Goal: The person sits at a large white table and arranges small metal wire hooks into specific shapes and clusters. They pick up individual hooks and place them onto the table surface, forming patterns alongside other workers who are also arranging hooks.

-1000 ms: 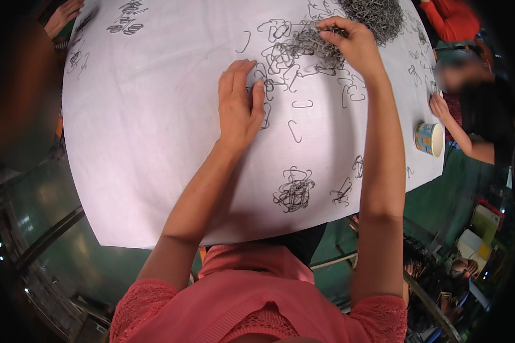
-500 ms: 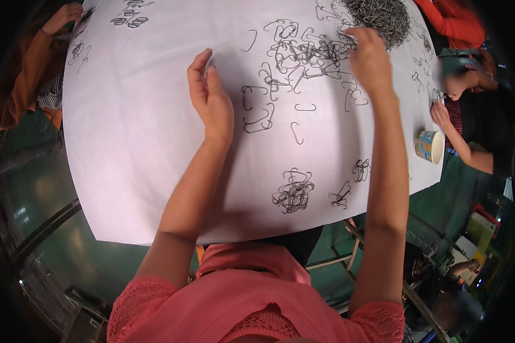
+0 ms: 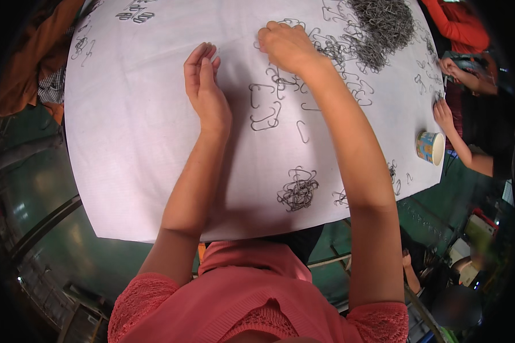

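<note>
Bent C-shaped wire hooks of grey metal [image 3: 335,51] lie scattered over the white-covered table [image 3: 137,143]. My right hand [image 3: 289,47] is closed over the left edge of this scatter, fingers curled down and whatever is in them hidden. To its left, above bare white cover, my left hand [image 3: 206,86] is half curled with thumb and fingers drawn together; a small glint shows near the fingertips, too small to name. A few single hooks [image 3: 303,131] lie between my forearms. Nearer the front edge sits a small tangled heap of hooks [image 3: 297,190].
A large dense pile of hooks [image 3: 380,28] fills the far right. Grouped hooks [image 3: 134,11] lie at the far left. A paper cup [image 3: 429,147] stands by the right edge, near a co-worker's hand [image 3: 443,114]. Another person's orange-brown sleeve [image 3: 23,86] is at the left.
My right hand has moved left from beside the large pile to the scatter's left edge. My left hand has shifted slightly, its fingers still drawn together. A second co-worker's hand shows at the right.
</note>
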Demonstrator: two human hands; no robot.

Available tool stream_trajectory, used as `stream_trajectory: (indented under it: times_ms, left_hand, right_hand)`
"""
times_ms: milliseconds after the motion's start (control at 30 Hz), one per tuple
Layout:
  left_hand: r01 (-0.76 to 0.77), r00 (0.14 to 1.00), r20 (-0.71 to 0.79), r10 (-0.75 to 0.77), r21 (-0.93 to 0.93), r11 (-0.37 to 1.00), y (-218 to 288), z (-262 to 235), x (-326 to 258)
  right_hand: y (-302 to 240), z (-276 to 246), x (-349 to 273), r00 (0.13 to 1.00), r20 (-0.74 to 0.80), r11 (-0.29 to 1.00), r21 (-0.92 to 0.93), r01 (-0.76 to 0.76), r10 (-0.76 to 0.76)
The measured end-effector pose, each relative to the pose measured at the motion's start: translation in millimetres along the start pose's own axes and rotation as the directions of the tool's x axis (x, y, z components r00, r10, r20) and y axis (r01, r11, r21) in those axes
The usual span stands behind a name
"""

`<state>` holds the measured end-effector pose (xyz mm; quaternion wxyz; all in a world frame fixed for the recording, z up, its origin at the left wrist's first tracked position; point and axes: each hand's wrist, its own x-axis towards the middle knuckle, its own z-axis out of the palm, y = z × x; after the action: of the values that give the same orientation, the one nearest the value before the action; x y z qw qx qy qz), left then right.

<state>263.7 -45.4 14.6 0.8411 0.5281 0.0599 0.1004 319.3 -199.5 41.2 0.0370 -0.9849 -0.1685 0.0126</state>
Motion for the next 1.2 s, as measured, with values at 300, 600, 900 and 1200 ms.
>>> stream_trajectory:
  times_ms: [300, 600, 900, 1200]
  left_hand:
    - [0.313, 0.924, 0.264, -0.275, -0.112, 0.943, 0, 1, -2]
    - [0.259, 0.963, 0.156, -0.221, -0.300, 0.918, 4, -14, 12]
    - [0.348, 0.927, 0.230, -0.296, -0.231, 0.909, 24, 3, -12]
    - [0.578, 0.764, 0.437, -0.474, -0.139, 0.804, 19, 22, -44]
  right_hand:
    - [-64, -17, -42, 0.889, -0.224, 0.704, 0.696, -0.140, 0.399]
    - [-53, 22, -102, 0.762, -0.471, 0.836, 0.525, -0.162, 0.444]
    - [8, 9, -158, 0.385, -0.005, 0.377, 0.219, -0.900, 0.923]
    - [3, 10, -167, 0.331, -0.078, 0.340, 0.264, -0.903, 0.940]
